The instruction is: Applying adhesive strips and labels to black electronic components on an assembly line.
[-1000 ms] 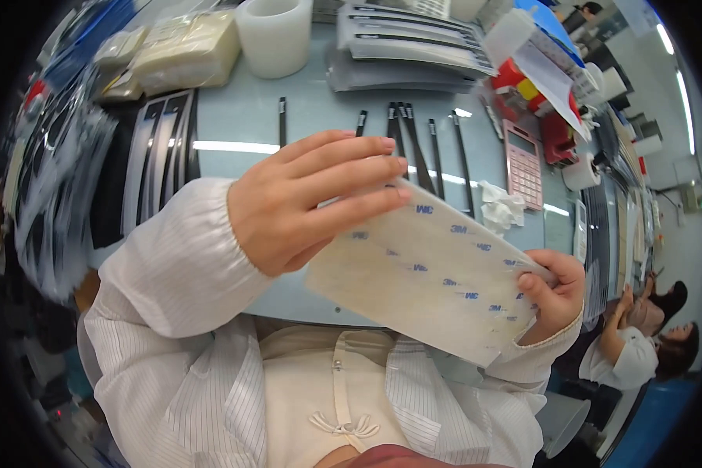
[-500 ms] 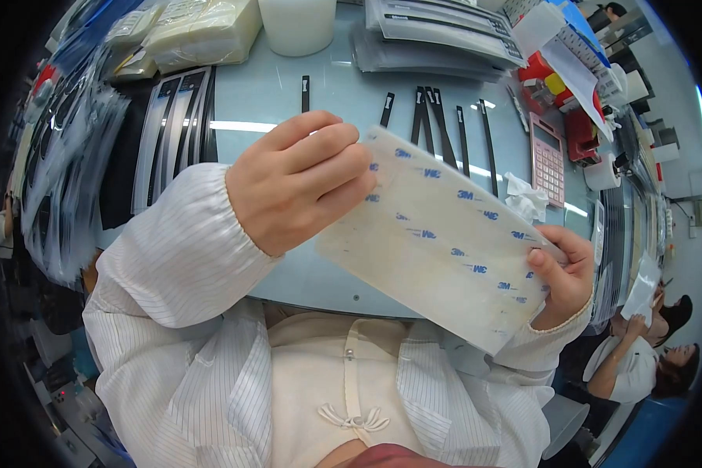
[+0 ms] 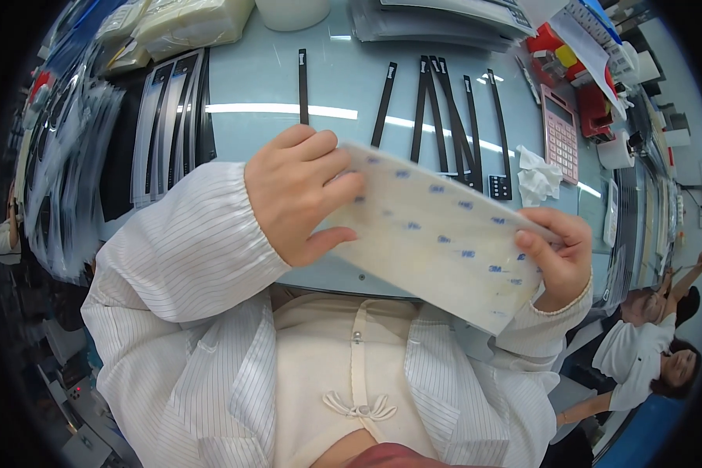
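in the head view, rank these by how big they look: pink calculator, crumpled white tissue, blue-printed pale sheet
Largest to smallest:
1. blue-printed pale sheet, though it is held nearer the camera, which enlarges it
2. pink calculator
3. crumpled white tissue

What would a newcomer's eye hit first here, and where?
The pale sheet with blue print, front and centre, its left end at the left hand and its right end gripped by the right hand. Next, the thin black strips on the table beyond it. Then the pink calculator to their right.
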The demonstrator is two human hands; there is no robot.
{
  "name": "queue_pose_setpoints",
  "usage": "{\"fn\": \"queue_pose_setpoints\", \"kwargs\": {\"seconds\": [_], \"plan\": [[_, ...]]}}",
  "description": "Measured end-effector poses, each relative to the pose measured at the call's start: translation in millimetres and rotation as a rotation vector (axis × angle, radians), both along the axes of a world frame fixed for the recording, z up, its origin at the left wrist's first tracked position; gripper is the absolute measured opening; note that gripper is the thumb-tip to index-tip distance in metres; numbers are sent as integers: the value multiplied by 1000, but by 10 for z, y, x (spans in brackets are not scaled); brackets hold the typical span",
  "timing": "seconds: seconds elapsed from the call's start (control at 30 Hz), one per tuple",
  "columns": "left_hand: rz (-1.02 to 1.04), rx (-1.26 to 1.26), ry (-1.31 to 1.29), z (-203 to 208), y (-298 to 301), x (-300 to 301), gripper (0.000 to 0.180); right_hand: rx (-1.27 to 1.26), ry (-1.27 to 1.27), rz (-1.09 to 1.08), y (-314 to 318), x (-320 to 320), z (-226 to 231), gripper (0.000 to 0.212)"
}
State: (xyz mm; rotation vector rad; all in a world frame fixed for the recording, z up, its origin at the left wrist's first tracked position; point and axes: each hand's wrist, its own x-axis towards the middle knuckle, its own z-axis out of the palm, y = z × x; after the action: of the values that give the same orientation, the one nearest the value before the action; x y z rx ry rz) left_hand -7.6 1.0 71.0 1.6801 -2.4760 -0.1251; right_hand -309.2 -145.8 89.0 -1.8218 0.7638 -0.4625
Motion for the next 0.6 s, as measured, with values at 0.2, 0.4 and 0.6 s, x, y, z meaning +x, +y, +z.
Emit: {"fn": "queue_pose_setpoints", "kwargs": {"seconds": [0.2, 0.4, 0.6], "plan": [[-64, -84, -22, -249, 136, -157, 42, 24, 34, 108, 65, 11, -63, 21], [-88, -64, 20, -394, 302, -272, 31, 96, 72, 102, 111, 32, -249, 21], [17, -47, 41, -412, 421, -345, 31, 144, 94, 85, 145, 17, -359, 22]]}}
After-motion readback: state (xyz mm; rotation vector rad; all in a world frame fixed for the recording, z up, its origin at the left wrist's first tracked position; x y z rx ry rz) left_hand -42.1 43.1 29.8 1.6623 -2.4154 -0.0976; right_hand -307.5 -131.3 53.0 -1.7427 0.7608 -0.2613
